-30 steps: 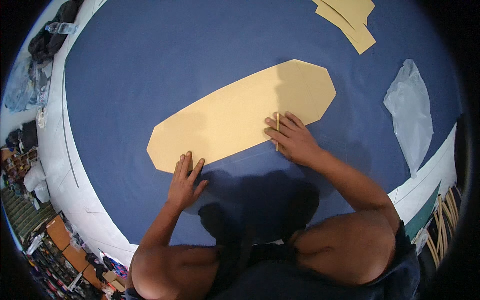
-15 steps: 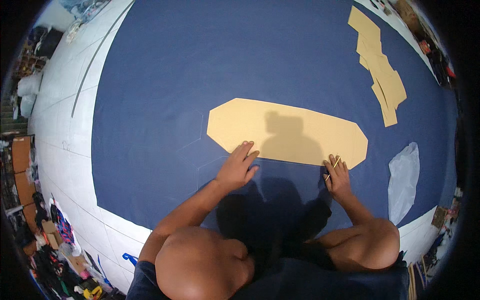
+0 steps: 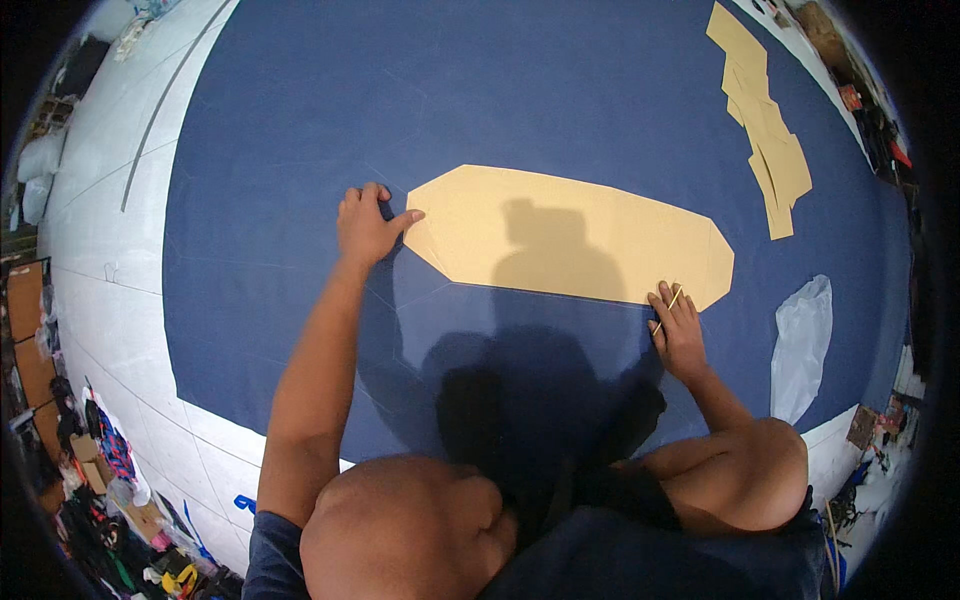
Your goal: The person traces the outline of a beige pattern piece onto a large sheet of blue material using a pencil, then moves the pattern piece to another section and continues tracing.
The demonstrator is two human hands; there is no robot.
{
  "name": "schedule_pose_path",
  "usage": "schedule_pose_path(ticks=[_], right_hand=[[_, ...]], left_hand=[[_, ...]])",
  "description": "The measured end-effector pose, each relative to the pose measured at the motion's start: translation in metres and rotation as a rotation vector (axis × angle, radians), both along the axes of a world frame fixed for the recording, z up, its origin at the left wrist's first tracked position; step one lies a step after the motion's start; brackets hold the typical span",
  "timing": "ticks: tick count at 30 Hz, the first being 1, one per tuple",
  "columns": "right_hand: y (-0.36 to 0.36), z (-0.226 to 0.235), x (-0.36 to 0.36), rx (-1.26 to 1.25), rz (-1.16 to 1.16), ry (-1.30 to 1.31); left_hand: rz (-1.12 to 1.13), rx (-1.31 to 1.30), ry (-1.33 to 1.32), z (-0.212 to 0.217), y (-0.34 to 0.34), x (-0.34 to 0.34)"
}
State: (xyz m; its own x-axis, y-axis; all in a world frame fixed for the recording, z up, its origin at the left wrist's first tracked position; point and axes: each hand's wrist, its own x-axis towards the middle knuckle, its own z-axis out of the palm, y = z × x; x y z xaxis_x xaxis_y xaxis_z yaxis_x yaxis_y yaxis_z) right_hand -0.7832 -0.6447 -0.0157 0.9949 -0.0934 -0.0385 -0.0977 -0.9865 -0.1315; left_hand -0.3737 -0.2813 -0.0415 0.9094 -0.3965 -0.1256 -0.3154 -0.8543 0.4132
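Observation:
A long tan card pattern piece (image 3: pixel 570 265) with angled ends lies flat on a large sheet of dark blue fabric (image 3: pixel 290 120). At its left end is my left hand (image 3: pixel 370 225), fingers apart and a little bent on the fabric, the thumb resting on the card's edge. My right hand (image 3: pixel 678 330) presses its fingertips on the card's near edge, close to the right end. A thin pale yellow stick (image 3: pixel 677 296), pencil-like, is held between the right hand's fingers. Faint light lines mark the fabric around the card's left end.
Overlapping tan card pieces (image 3: pixel 765 135) lie at the far right of the fabric. A crumpled translucent plastic sheet (image 3: pixel 803 345) is nearer on that side. White tiled floor (image 3: pixel 100 330) borders the left, with a long dark strip (image 3: pixel 165 110) and assorted clutter (image 3: pixel 110 510) beyond.
My left hand has moved from the card's near edge to its left end. My right hand stays on the near edge with the stick. The whole view has shifted slightly.

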Motion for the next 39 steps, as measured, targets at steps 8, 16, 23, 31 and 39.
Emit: schedule_pose_path(ticks=[8,16,23,31,39], right_hand=[[0.003,-0.008,-0.011,0.015,-0.091,0.054],[-0.006,-0.021,-0.014,-0.005,-0.037,-0.047],[-0.007,-0.025,-0.016,0.028,-0.041,-0.049],[-0.007,-0.020,-0.015,0.044,-0.027,-0.083],[-0.003,-0.018,-0.014,0.048,-0.055,-0.073]], left_hand=[[-0.052,0.062,0.105,0.010,0.000,0.008],[-0.031,0.079,0.124,0.019,-0.002,0.008],[-0.040,0.058,0.170,0.014,0.004,0.017],[-0.061,0.011,0.153,0.009,0.006,0.018],[-0.065,-0.013,0.134,0.008,0.006,0.017]])
